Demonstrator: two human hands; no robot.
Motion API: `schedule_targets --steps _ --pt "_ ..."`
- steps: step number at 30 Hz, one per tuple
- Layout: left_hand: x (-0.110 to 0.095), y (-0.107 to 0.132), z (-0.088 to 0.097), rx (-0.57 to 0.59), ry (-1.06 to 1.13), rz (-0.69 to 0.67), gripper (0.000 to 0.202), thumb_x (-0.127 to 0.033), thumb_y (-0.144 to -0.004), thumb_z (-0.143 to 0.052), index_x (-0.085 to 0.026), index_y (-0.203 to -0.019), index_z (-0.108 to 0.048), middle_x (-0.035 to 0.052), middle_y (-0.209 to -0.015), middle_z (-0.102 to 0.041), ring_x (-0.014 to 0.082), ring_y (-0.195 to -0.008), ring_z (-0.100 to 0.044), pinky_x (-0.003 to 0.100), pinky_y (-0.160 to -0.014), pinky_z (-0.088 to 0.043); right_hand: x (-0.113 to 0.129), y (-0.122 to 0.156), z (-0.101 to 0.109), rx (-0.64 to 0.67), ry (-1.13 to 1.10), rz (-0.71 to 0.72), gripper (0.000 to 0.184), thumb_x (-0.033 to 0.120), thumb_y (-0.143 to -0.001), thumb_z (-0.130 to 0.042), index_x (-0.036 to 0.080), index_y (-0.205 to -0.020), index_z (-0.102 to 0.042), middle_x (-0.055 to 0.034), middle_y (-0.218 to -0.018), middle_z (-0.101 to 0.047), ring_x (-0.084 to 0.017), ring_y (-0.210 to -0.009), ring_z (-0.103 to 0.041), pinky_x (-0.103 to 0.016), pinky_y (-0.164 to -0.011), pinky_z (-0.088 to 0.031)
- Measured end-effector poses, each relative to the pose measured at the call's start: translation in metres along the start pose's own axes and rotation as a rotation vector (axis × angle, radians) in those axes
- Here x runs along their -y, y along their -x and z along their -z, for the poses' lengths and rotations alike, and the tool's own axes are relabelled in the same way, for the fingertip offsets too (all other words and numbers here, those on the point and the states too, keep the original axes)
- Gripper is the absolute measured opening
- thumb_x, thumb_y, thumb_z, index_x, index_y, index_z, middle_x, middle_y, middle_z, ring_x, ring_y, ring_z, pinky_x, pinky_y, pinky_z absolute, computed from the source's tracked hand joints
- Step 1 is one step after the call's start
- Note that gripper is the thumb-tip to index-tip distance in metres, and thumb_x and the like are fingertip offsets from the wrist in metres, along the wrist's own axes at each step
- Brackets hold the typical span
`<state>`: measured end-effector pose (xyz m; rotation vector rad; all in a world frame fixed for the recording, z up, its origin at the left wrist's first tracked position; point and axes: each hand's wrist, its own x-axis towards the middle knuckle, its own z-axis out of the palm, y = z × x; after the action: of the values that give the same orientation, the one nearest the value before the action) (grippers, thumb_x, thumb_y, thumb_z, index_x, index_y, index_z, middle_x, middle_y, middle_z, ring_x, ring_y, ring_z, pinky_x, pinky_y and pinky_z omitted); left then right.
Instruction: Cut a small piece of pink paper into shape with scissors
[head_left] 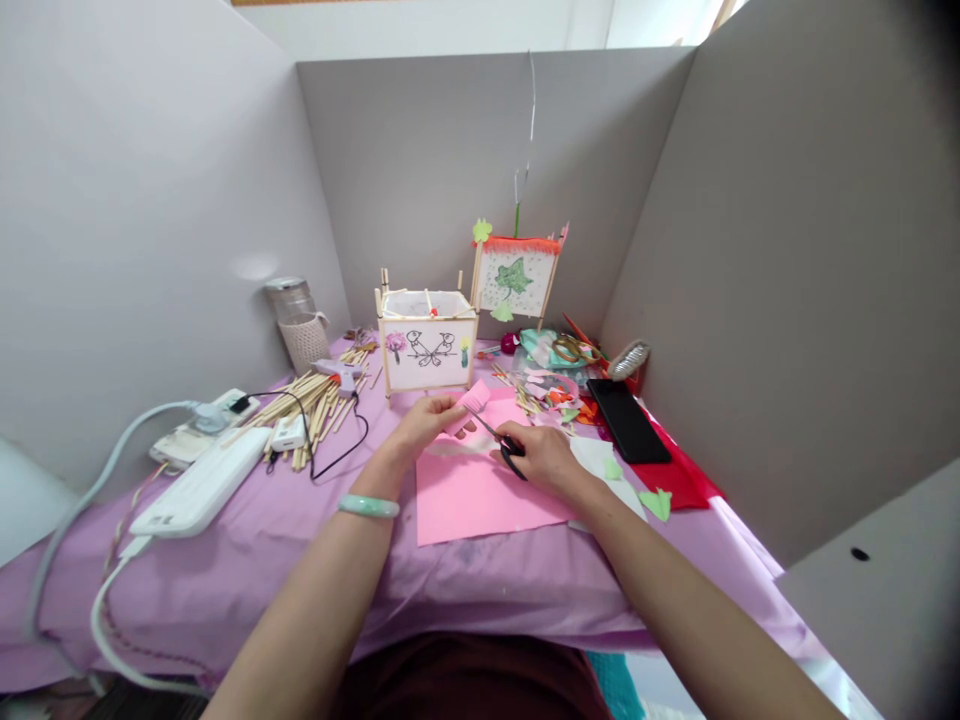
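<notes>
Pinched in my left hand (433, 422) is a small strip of pink paper (474, 397) with a row of slits cut along it like a fringe. My right hand (541, 456) grips black-handled scissors (513, 455), whose blades reach left to the strip. Below both hands lies a larger pink sheet (480, 500) on the purple tablecloth. Just behind them stands a box-shaped lantern (429, 350) of wooden sticks and white paper, drawn with two birds and a flower.
A second lantern (517, 275) with a green leaf drawing hangs at the back. Left are wooden sticks (319, 415), a glue gun (341, 375), a white power bank (202, 482) and a glass bottle (296, 325). Right are a black phone (628, 420), red paper (679, 485) and green scraps (658, 503). Grey panels (480, 150) enclose the table.
</notes>
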<state>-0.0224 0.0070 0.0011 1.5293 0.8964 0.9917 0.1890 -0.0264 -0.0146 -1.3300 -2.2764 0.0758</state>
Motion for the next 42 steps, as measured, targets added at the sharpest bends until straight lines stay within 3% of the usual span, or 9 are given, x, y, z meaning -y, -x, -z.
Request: schedule_targets --steps 7,23,42 --pt "0.0020 -0.0009 0.0015 0.022 0.009 0.000 0.037 -0.048 -0.071 -0.067 -0.011 -0.078 -0.066 0.0034 -0.063 -0.063 0.0117 -0.059 -0.054 0.025 -0.062 -0.042 -0.0035 -0.0006 -0.0012 -0.008 -0.011 0.006 0.015 0.032 -0.077 -0.059 0.023 -0.088 -0.065 -0.0005 -0.074 -0.070 -0.014 -0.062 -0.058 -0.021 -0.055 -0.029" --pt "0.0014 -0.0005 0.0011 0.020 -0.018 0.006 0.038 -0.048 -0.072 -0.067 -0.012 -0.079 -0.066 0.0050 -0.069 -0.066 0.0114 -0.059 -0.056 0.025 -0.062 -0.044 -0.0024 0.0003 -0.0028 -0.009 0.003 0.004 0.020 0.033 -0.078 -0.058 0.024 -0.095 -0.065 -0.0003 -0.075 -0.070 -0.014 -0.064 -0.060 -0.021 -0.055 -0.029" --pt "0.0003 0.0003 -0.0004 0.021 0.007 -0.014 0.033 -0.044 -0.073 -0.065 -0.011 -0.076 -0.064 0.0049 -0.069 -0.065 0.0108 -0.059 -0.055 0.024 -0.061 -0.042 -0.0025 -0.0012 -0.0012 -0.021 -0.014 0.014 0.016 0.030 -0.078 -0.057 0.023 -0.089 -0.066 -0.0008 -0.073 -0.070 -0.014 -0.061 -0.059 -0.021 -0.055 -0.030"
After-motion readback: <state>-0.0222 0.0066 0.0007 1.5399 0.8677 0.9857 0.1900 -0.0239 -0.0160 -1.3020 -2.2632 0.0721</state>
